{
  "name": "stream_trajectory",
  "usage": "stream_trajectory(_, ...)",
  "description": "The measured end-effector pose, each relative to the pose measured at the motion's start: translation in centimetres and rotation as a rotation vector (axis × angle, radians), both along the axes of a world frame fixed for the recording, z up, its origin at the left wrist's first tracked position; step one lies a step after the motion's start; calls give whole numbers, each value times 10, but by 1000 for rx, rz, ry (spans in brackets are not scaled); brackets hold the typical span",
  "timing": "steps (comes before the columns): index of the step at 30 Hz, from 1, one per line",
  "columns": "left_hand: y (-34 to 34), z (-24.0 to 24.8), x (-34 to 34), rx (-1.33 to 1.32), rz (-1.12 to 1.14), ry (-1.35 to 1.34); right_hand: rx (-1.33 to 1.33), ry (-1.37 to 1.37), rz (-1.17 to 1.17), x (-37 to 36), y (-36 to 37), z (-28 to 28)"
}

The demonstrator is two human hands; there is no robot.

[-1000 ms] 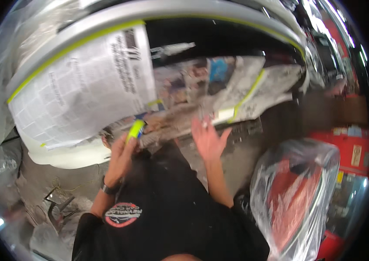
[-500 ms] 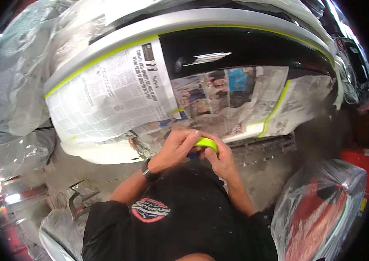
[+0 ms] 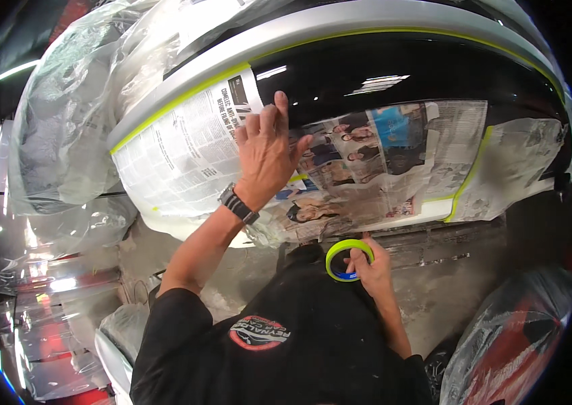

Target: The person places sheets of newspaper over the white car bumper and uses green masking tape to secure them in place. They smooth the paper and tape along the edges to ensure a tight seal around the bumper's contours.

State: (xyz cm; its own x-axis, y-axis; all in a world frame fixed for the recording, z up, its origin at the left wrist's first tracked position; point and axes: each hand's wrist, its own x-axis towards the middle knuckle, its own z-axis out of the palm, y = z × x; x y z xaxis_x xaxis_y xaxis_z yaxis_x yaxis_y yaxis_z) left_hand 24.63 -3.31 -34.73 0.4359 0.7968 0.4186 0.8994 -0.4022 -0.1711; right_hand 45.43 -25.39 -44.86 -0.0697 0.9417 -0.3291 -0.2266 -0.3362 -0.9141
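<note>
My left hand, wearing a watch on the wrist, reaches forward with fingers stretched over the right edge of a newspaper sheet, where it borders a glossy black car panel. Nothing shows in that hand, though its palm is hidden. Close to my body, my right hand grips a roll of yellow-green masking tape, with a finger through its ring. Another newspaper sheet covers the lower panel. Yellow-green tape follows the curved border below a silver band.
Clear plastic sheeting drapes over the bodywork at the left. A plastic-wrapped red part stands at the lower right. Concrete floor shows below the panel, and a grey plastic-covered part lies at the lower left.
My hands have come apart from around the tape roll. The left has moved forward onto the newspaper's edge; the right keeps the roll lower and slightly to the right. The view has shifted.
</note>
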Motion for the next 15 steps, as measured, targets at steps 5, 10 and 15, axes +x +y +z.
stream_trajectory(5, -3, 7, 1, -21, -58, -3, -5, -9, 100, 2, 11, 2)
stream_trajectory(10, -6, 9, -1, -85, -47, -12, 2, 27, 133, -1, 14, 6)
stream_trajectory(15, -9, 13, -3, -104, -56, 0, 26, 4, 147, 0, 12, 11)
